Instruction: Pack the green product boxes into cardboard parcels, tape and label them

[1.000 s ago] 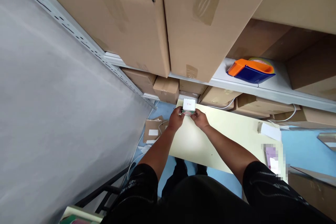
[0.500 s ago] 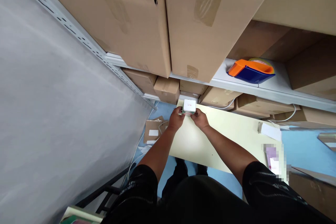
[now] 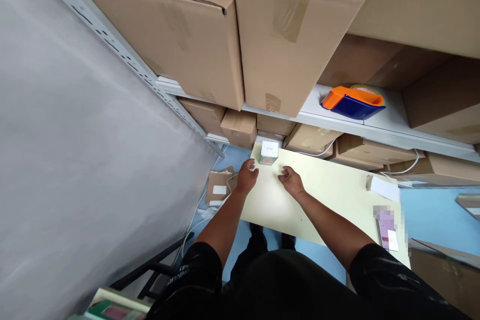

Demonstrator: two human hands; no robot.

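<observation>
**Head view: small white box set down on the pale table, both hands free**

Head view, items from largest to smallest. Cardboard cartons (image 3: 292,35) filled the upper shelf; smaller cartons (image 3: 238,127) lined the shelf below. A grey metal rack (image 3: 337,122) carried them. A pale yellow table (image 3: 330,200) stood beneath, over a blue floor. An orange and blue tape dispenser (image 3: 352,101) lay on the rack ledge. A white paper slip (image 3: 383,188) rested near the table's right end.

The small white box (image 3: 269,152) stood upright at the table's far left corner, resting on its own. Judged from this, the placing was complete; nothing of it remained in hand.

The left hand (image 3: 246,176) hung just beside and nearer than the box, fingers loosely curled, holding nothing. The right hand (image 3: 290,180) hovered near it on the other side, fingers relaxed and parted, likewise empty. Neither hand touched the box, which sat between and beyond them.
</observation>
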